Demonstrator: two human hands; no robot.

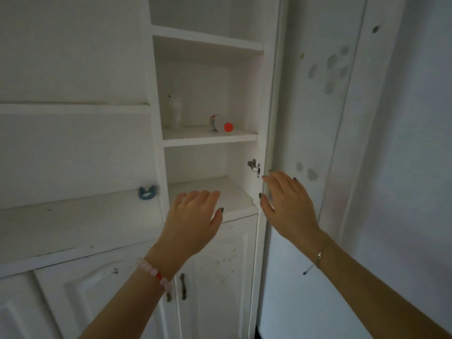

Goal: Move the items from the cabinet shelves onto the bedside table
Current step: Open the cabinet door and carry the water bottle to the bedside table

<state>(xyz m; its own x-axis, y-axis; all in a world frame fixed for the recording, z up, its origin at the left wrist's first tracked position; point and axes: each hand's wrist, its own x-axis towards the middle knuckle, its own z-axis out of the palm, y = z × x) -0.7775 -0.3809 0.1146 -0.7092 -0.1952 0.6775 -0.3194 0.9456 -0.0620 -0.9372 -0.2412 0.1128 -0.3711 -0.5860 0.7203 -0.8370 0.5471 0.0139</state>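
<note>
while left hand (193, 221) and right hand (286, 199) hover spread and empty below, red-capped bottle (221, 124): lying sideways on middle shelf (210, 141), likely light, smooth, apt to roll; take round the body

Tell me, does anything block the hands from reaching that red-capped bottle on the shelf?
Nothing visible does. The red-capped bottle lies near the front of the open shelf, above the left hand and right hand. The pale bottle stands apart to its left.
</note>
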